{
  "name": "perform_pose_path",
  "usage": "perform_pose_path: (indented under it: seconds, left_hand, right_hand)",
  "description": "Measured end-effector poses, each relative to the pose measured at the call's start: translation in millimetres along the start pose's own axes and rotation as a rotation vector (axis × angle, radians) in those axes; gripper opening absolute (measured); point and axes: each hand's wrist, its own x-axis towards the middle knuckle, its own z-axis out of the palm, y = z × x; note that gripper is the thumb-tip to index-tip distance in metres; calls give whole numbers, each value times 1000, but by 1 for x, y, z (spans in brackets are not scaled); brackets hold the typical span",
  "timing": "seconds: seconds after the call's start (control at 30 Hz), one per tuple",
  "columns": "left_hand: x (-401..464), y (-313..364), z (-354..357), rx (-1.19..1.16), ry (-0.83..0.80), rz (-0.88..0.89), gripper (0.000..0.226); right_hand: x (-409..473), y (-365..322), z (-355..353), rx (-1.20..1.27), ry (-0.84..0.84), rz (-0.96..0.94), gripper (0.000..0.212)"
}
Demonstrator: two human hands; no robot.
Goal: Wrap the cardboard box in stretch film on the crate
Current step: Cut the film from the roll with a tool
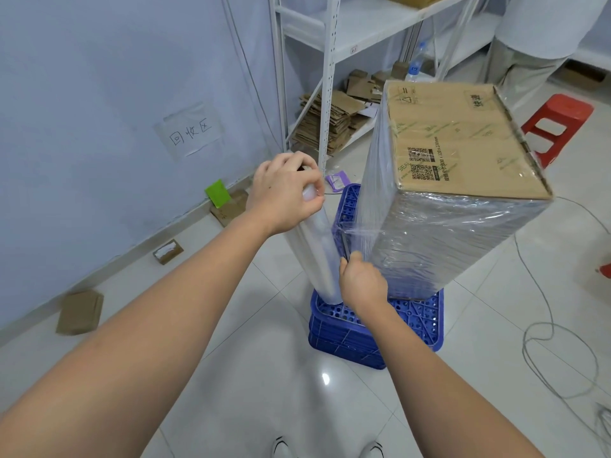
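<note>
A tall cardboard box [456, 140] stands upright on a blue plastic crate [416, 317], its sides covered in clear stretch film. A roll of stretch film [319, 256] stands upright on the crate's left corner, beside the box. My left hand [286, 190] grips the top end of the roll. A stretched band of film [360, 231] runs from the roll to the box. My right hand [362, 282] holds a thin dark tool against that band, low between roll and box.
White metal shelving [327, 77] with flattened cartons stands behind the crate. A red plastic stool [558, 123] is at the right, and another person stands behind it. A grey cable [549, 325] loops over the tiled floor at right. Small cardboard pieces lie along the left wall.
</note>
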Motion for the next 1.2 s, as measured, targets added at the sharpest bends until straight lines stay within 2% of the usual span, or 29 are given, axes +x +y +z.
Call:
perform_pose_path:
  seconds: [0.23, 0.43, 0.73, 1.0, 1.13, 1.2]
  left_hand:
    - [0, -3, 0, -15, 8, 5, 4]
    - [-1, 3, 3, -15, 14, 28, 4]
    - [-13, -17, 1, -41, 35, -32, 6]
    - [-18, -10, -1, -35, 35, -30, 5]
    - [-16, -13, -1, -38, 40, -40, 6]
    - [-14, -14, -1, -39, 35, -32, 5]
  right_hand:
    - [-43, 32, 29, -113, -78, 10, 28]
    - [-8, 13, 17, -46, -27, -35, 28]
    - [-33, 33, 44, -160, -86, -36, 25]
    - [1, 14, 30, -67, -93, -9, 31]
    - [-22, 32, 45, -103, -108, -12, 23]
    - [-36, 43, 52, -120, -108, 3, 26]
